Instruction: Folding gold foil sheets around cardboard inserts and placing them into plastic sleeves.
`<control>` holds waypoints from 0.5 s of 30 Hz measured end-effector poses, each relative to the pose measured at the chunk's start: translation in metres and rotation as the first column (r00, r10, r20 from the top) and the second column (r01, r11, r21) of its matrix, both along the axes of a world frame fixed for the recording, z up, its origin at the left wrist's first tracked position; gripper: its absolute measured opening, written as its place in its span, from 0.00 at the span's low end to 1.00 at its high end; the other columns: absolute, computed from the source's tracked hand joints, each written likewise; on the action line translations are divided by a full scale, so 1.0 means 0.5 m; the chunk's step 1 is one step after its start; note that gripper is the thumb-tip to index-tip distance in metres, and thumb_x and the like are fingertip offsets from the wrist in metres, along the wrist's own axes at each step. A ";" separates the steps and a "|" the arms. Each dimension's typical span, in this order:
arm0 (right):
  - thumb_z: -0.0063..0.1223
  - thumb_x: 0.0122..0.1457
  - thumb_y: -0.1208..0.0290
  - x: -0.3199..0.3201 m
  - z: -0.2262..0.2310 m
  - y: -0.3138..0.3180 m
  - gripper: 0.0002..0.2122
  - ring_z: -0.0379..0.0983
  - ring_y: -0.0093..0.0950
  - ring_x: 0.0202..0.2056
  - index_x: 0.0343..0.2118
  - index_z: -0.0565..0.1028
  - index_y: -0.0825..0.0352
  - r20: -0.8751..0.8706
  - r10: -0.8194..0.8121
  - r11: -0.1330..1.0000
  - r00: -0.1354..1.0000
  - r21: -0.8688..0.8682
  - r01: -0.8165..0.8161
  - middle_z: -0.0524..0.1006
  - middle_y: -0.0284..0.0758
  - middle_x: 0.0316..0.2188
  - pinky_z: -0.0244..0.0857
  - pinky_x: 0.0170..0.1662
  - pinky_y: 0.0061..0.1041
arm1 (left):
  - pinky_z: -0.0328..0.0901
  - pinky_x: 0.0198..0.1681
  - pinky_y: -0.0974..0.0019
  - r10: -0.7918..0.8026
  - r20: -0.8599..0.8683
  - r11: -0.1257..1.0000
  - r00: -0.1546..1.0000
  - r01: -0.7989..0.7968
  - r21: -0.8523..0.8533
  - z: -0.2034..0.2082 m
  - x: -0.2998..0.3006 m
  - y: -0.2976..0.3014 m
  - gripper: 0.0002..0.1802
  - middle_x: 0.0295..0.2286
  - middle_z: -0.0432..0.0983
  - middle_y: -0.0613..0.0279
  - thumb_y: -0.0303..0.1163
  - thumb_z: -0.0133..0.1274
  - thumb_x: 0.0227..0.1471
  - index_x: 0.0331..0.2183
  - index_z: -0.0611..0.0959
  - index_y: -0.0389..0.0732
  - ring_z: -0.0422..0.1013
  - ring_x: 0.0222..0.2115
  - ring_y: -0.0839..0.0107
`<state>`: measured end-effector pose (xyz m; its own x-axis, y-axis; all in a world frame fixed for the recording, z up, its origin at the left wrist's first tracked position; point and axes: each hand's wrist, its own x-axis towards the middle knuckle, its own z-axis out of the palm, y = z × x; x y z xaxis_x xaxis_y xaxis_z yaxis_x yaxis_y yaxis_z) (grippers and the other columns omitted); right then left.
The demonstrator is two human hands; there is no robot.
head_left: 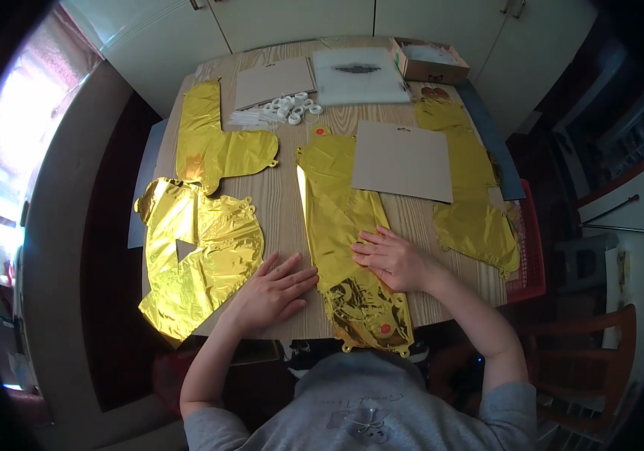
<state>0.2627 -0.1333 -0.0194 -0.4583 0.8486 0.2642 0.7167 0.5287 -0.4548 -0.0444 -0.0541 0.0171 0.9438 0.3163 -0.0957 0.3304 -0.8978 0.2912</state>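
A long, flat gold foil balloon (337, 203) lies down the middle of the table, its creased lower end hanging over the near edge. Red round spots mark both of its ends. My right hand (393, 259) rests palm down on its lower half, fingers stretched out. Beside its left edge my left hand (269, 293) lies flat on the wooden tabletop, fingers spread, fingertips close to the foil. A square grey-brown cardboard sheet (403, 158) covers part of the balloon's upper right side. Neither hand grips anything.
More flat gold foil balloons lie at the lower left (224, 274), upper left (202, 120) and right (480, 233). Along the back are cardboard sheets (273, 83), white rolls (296, 113), translucent plastic sheets (359, 86) and an open box (442, 71). A red basket (530, 248) stands at the right.
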 end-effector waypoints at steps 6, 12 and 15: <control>0.54 0.53 0.75 -0.001 -0.001 0.000 0.15 0.64 0.35 0.59 0.45 0.77 0.61 -0.005 -0.001 1.000 1.000 0.005 0.001 0.74 0.32 0.52 0.52 0.64 0.43 | 0.43 0.65 0.47 -0.069 0.010 0.997 0.998 0.069 0.026 0.015 0.002 -0.012 0.25 0.56 0.65 0.67 0.45 0.46 0.58 0.55 0.72 0.48 0.53 0.62 0.62; 0.53 0.53 0.74 0.002 0.000 -0.001 0.15 0.62 0.33 0.60 0.46 0.77 0.62 0.013 0.010 1.000 1.000 -0.005 -0.010 0.73 0.32 0.53 0.49 0.64 0.42 | 0.42 0.65 0.46 -0.144 0.011 0.989 0.990 0.144 -0.016 0.023 0.006 -0.015 0.26 0.57 0.65 0.66 0.46 0.44 0.59 0.55 0.72 0.46 0.53 0.62 0.61; 0.52 0.52 0.74 0.002 -0.002 0.001 0.16 0.61 0.33 0.60 0.46 0.76 0.62 0.019 0.016 1.000 1.000 -0.017 -0.016 0.72 0.32 0.54 0.49 0.65 0.42 | 0.42 0.65 0.45 -0.152 0.048 0.985 0.987 0.155 -0.076 0.011 0.013 0.001 0.27 0.57 0.64 0.62 0.46 0.42 0.60 0.56 0.71 0.44 0.54 0.62 0.61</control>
<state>0.2638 -0.1327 -0.0205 -0.4769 0.8453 0.2409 0.7166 0.5326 -0.4503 -0.0380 -0.0534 0.0226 0.9843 0.1604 -0.0739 0.1765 -0.9102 0.3746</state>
